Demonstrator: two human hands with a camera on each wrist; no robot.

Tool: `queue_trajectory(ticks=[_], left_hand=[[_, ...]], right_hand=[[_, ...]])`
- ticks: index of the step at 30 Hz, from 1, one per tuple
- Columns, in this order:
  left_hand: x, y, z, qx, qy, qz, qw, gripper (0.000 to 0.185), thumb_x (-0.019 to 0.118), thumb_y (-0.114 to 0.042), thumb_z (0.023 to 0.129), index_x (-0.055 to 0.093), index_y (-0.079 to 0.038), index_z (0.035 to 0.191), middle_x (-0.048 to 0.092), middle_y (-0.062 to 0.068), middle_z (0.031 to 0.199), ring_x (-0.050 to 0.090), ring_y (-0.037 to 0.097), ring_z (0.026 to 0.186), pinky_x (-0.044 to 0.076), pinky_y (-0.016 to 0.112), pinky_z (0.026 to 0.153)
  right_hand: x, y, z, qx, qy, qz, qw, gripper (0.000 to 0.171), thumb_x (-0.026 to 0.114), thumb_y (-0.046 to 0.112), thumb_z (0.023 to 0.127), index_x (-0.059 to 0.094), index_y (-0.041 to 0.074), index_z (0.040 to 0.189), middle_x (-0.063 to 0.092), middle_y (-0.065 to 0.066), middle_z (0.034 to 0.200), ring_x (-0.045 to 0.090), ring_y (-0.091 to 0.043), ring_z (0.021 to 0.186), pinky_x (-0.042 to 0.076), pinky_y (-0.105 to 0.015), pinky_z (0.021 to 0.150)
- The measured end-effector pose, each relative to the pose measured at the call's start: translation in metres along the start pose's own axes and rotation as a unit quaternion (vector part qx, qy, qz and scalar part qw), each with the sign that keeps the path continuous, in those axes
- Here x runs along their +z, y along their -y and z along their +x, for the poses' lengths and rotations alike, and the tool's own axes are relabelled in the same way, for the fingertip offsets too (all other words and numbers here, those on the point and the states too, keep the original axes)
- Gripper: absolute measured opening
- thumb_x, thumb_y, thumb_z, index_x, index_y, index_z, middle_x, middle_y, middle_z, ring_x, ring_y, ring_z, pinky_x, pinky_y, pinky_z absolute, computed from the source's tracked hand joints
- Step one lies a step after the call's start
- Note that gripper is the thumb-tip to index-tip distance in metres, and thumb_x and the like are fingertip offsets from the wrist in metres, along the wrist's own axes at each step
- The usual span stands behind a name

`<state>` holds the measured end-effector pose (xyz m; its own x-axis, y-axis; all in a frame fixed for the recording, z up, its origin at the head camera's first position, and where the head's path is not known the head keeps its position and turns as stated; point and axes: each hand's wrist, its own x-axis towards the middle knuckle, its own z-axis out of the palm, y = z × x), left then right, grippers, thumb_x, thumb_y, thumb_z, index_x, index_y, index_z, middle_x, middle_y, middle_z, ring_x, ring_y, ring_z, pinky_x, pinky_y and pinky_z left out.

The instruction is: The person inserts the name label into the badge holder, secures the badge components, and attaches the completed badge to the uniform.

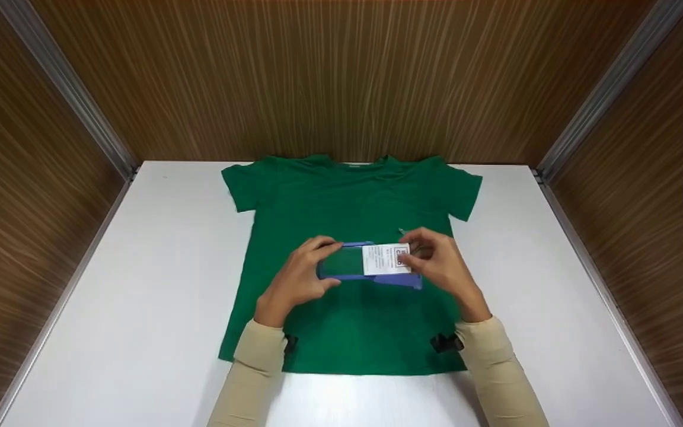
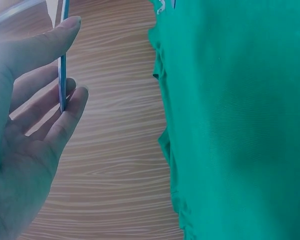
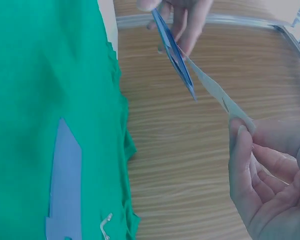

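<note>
Your left hand (image 1: 294,283) pinches the thin, stiff blue sleeve (image 1: 347,264) by its edge; your right hand (image 1: 445,267) pinches the light, tearable paper card (image 1: 386,259) at its corner.

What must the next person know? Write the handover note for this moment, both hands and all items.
Left hand: grips the left end of the flat blue plastic card holder, held above the shirt.
Right hand: pinches the white printed paper card at the holder's right end.
Green short-sleeved T-shirt: spread flat on the white table, neck toward the wall.
Done: shirt laid out.
Left: card still partly in the holder.
</note>
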<state>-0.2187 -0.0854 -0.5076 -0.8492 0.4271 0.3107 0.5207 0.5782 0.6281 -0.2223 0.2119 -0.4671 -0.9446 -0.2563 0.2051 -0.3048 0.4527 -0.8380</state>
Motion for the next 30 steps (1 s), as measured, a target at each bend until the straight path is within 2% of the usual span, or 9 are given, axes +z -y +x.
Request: queue_trajectory(ticks=[10,30], left_hand=[[0.003,-0.005,0.001,0.002,0.015,-0.003,0.9999,0.065,0.087,-0.018,0.084,0.061,-0.009,0.144,0.059,0.013,0.144,0.056,0.031,0.128,0.048,0.054,0.111],[0.012,-0.010,0.002,0.033,0.028,0.002,0.9991,0.064,0.086,-0.021,0.085,0.062,-0.007,0.142,0.060,0.013,0.138,0.060,0.028,0.119,0.052,0.048,0.105]], right_hand=[[0.018,0.001,-0.001,-0.035,0.007,-0.020,0.999,0.020,0.077,0.004,0.091,0.072,0.004,0.111,0.074,-0.016,0.099,0.066,-0.012,0.065,0.054,-0.017,0.060],[0.039,0.005,-0.003,-0.081,-0.010,-0.070,0.994,0.016,0.076,0.004,0.092,0.072,0.003,0.107,0.074,-0.013,0.091,0.064,-0.013,0.066,0.051,-0.016,0.062]])
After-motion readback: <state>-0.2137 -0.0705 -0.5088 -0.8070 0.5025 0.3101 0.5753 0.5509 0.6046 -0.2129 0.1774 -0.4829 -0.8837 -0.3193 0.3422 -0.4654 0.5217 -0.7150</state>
